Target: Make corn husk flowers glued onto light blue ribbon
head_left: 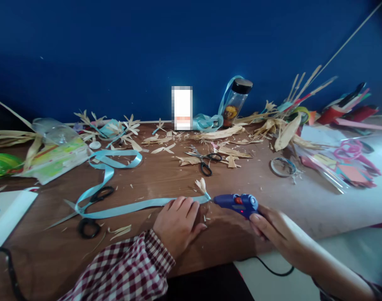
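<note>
Left hand [178, 221], palm down on the wooden surface [166, 177]; fingers close together over the light-blue ribbon [125, 209], thumb apart from them. Undersides of these fingers hidden.

Right hand [269, 225]: fingers clamped around the handle of a blue glue gun [233, 202], a small red light lit on its side. Nozzle points left, at the ribbon's near end; contact cannot be told.

Ribbon position: from that end, beside a pale husk piece [202, 185], it passes beneath the left fingers, runs left across the surface, then bends back toward the blue wall [115, 50] in loops.

Scissors: 2 pairs. Pair 1, the larger scissors [68, 217], lies open at left, partly under the ribbon. Pair 2, the smaller scissors [202, 157], lies beyond the left hand among dried husk scraps [222, 133].

Near the wall: 1 tilted clear jar [235, 104] with black lid, beside more bunched blue ribbon [208, 122]. Roll of tape [292, 168] at right, well apart from the glue gun.
</note>
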Motion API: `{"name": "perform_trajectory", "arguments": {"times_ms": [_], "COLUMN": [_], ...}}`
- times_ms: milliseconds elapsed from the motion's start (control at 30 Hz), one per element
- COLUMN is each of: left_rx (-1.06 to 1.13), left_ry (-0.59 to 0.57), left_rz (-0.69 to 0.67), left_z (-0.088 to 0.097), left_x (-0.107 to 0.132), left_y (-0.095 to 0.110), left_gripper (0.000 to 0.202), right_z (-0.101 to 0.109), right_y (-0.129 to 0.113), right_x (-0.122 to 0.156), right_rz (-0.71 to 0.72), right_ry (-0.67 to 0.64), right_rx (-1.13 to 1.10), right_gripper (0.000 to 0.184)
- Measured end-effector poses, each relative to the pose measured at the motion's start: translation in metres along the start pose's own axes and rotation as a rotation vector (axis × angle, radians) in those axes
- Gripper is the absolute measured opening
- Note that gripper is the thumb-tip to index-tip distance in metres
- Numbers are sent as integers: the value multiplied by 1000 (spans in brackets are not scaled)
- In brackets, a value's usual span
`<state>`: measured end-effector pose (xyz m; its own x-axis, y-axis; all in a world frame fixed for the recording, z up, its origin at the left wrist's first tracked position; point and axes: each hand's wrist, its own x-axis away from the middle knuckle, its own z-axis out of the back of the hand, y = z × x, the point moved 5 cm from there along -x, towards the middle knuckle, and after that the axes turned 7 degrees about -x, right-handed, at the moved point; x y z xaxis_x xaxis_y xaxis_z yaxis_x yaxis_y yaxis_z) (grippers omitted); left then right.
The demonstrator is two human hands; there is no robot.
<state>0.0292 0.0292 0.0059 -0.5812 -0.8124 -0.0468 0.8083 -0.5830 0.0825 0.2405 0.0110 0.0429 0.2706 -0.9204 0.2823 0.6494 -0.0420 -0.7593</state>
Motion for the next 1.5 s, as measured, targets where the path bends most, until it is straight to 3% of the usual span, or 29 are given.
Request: {"name": "perform_trajectory", "arguments": {"times_ms": [100, 200, 300, 367, 467, 633, 733, 833, 900, 1000, 1067, 1167, 1300, 1433, 1500], "left_rx": [-12, -42, -75, -82, -93, -109, -102, -91, -79, -58, -41, -5, 70, 149, 189], "left_ry": [19, 80, 152, 181, 212, 174, 134, 106, 90, 76, 71, 70, 90, 237, 256], "left_rz": [-7, -17, -33, -46, -46, -43, -36, -29, -15, -2, -2, -5, 23, 120, 150], "left_z": [1, 0, -2, -4, -4, 0, 3, 4, 4, 5, 5, 6, 6, 16, 21], "left_x": [0, 0, 1, 1, 1, 0, -1, 0, 0, 0, 0, 4, 8, 1, -7], "left_y": [0, -1, -2, -2, -2, 0, 1, 2, 2, 2, 1, 0, -8, -27, -36], "left_gripper": [45, 41, 40, 42, 43, 36, 35, 35, 33, 31, 31, 30, 24, 28, 31], "right_z": [19, 50, 76, 87, 95, 100, 105, 102, 84, 33, 2, -28, -37, -34, -33], "right_y": [15, 37, 59, 74, 87, 92, 81, 51, 25, -14, -29, -38, -43, -53, -55], "right_x": [7, 10, 7, 1, -10, -15, -7, -4, -14, -47, -71, -99, -114, -117, -121], "right_rz": [-1, 51, 26, -62, -162, -270, -301, -124, 73, 294, 306, 258, 278, 386, 390], "right_ry": [108, 425, 725, 813, 835, 699, 686, 742, 657, 292, 146, 69, 6, -194, -260], "right_rx": [-14, 93, 438, 612, 754, 827, 831, 725, 513, 288, 240, 247, 181, -58, -189], "right_gripper": [39, 32, 40, 42, 43, 43, 51, 42, 30, 24, 26, 29, 23, 19, 19]}}
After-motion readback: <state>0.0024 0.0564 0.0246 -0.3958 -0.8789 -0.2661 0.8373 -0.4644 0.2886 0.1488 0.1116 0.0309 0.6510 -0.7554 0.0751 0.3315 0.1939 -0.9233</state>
